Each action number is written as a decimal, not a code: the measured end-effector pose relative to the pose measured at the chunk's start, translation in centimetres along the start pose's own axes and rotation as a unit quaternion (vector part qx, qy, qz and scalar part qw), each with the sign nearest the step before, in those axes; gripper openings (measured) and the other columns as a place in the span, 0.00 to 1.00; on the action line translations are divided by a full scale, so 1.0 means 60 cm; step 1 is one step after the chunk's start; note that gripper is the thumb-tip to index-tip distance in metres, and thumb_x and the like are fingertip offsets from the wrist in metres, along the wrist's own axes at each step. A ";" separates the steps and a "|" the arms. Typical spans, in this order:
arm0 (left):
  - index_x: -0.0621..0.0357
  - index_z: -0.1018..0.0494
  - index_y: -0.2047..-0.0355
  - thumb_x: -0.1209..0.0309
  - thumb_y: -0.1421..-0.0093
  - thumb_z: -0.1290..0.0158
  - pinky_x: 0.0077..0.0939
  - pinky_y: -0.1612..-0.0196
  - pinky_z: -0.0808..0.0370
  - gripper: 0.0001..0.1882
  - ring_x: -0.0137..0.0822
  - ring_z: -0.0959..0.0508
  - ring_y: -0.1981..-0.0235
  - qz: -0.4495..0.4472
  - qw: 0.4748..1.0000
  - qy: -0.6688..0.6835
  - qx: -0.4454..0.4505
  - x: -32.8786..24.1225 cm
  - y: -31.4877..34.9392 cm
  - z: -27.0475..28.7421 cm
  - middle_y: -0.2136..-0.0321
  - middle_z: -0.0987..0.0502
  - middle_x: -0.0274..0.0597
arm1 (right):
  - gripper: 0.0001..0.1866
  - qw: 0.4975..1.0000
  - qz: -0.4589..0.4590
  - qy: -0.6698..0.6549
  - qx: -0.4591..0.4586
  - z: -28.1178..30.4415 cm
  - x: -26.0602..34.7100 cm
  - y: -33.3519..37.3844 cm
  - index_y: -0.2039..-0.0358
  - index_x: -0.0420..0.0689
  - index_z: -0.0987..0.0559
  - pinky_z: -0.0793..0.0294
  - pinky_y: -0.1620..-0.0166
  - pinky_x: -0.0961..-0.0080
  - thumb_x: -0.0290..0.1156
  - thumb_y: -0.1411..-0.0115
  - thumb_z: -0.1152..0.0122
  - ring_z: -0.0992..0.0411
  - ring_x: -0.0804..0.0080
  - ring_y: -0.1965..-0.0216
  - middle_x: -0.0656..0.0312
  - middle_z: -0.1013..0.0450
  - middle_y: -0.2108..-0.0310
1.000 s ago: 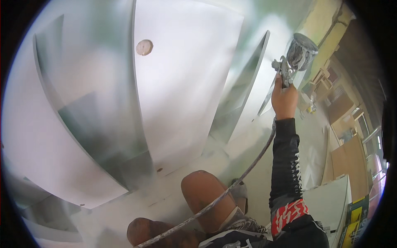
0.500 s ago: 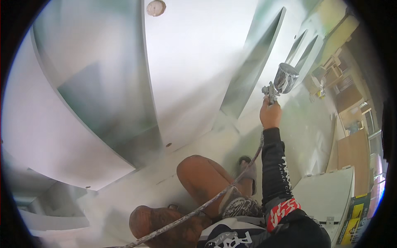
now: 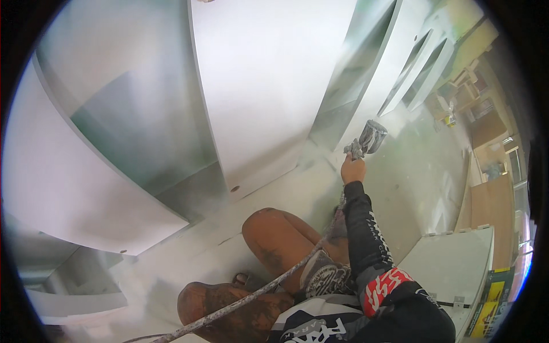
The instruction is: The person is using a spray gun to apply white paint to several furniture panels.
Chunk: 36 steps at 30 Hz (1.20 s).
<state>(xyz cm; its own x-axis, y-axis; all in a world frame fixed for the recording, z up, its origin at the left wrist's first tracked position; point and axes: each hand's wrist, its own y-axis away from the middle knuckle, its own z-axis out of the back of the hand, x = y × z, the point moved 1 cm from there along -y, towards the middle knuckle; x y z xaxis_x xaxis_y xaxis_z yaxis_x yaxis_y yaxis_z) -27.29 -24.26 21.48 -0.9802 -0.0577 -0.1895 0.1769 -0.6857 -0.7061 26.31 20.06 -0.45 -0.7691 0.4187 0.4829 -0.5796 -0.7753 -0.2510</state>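
Note:
My right hand, at the end of an outstretched black sleeve, is closed round the handle of a paint spray gun. A paint-smeared round cup is mounted on the gun. From below my hand a paint-spattered hose runs across my legs to the lower left. White panels stand in front and to the left, with greenish, partly coated recesses between them. The gun is nearest the foot of a panel on the right and apart from it. My left hand is out of view.
My bent knees are close to the panels' lower edges. On the right stands a pale hinged panel, with a brown board beyond it. Wooden pieces lie at the far right. Overspray dusts the floor.
My right hand has come down and slightly left with the spray gun, nearer to my knees. The view has shifted a little, and more of the right-hand panels shows.

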 end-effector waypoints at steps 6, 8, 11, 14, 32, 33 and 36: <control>0.66 0.26 0.72 0.66 0.47 0.35 0.29 0.74 0.26 0.15 0.39 0.24 0.78 0.003 1.000 0.006 0.006 -0.007 0.003 0.011 0.77 0.23 0.46 | 0.25 0.999 -0.007 -0.024 -0.045 -0.034 -0.030 0.020 0.64 0.30 0.22 0.29 0.57 0.52 0.46 0.41 0.44 0.26 0.39 0.62 0.36 0.25 0.68; 0.65 0.26 0.72 0.66 0.47 0.34 0.29 0.74 0.26 0.15 0.39 0.24 0.78 -0.003 1.000 -0.005 0.008 -0.012 0.004 0.013 0.77 0.23 0.46 | 0.24 1.000 -0.023 -0.011 -0.013 -0.037 -0.030 0.031 0.62 0.30 0.23 0.29 0.55 0.52 0.44 0.40 0.46 0.26 0.40 0.60 0.37 0.25 0.65; 0.65 0.26 0.72 0.66 0.48 0.33 0.29 0.74 0.26 0.15 0.39 0.24 0.78 -0.010 1.000 -0.007 0.015 -0.017 0.004 0.015 0.78 0.23 0.46 | 0.22 0.998 -0.039 -0.038 0.013 -0.033 -0.027 0.043 0.58 0.31 0.25 0.29 0.55 0.54 0.41 0.39 0.47 0.26 0.41 0.58 0.38 0.25 0.63; 0.65 0.26 0.72 0.67 0.48 0.34 0.30 0.75 0.26 0.14 0.39 0.24 0.79 -0.002 1.000 -0.002 0.023 -0.023 0.000 0.014 0.78 0.23 0.45 | 0.21 0.994 -0.023 -0.106 -0.017 -0.024 -0.019 0.052 0.58 0.31 0.25 0.27 0.57 0.55 0.39 0.38 0.47 0.25 0.42 0.60 0.39 0.24 0.64; 0.64 0.26 0.70 0.66 0.47 0.34 0.28 0.77 0.27 0.15 0.38 0.25 0.79 0.003 0.999 0.020 0.037 0.004 0.015 -0.059 0.77 0.23 0.45 | 0.16 0.929 0.230 -0.187 -0.220 0.165 0.179 -0.021 0.59 0.31 0.24 0.26 0.65 0.63 0.34 0.37 0.46 0.23 0.46 0.68 0.42 0.23 0.71; 0.64 0.26 0.70 0.66 0.47 0.34 0.28 0.77 0.27 0.15 0.38 0.25 0.79 -0.002 0.999 0.016 0.049 0.006 0.019 -0.061 0.77 0.23 0.45 | 0.16 0.930 0.229 -0.179 -0.227 0.173 0.194 -0.023 0.59 0.32 0.24 0.26 0.66 0.64 0.34 0.37 0.46 0.23 0.47 0.68 0.43 0.23 0.72; 0.62 0.26 0.70 0.66 0.48 0.33 0.27 0.78 0.28 0.15 0.37 0.26 0.80 -0.007 0.999 0.013 0.049 0.013 0.037 -0.076 0.78 0.24 0.42 | 0.15 0.926 0.226 -0.193 -0.232 0.204 0.243 -0.035 0.60 0.32 0.23 0.26 0.68 0.65 0.34 0.37 0.45 0.23 0.48 0.71 0.45 0.23 0.74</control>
<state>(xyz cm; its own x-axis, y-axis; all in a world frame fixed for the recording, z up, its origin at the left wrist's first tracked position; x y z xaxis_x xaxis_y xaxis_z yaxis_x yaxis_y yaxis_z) -27.25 -22.52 16.66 -0.9797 -0.0301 -0.1983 0.1524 -0.7546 -0.6383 19.62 22.01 17.39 -0.8594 -0.1688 0.4827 -0.3451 -0.5052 -0.7910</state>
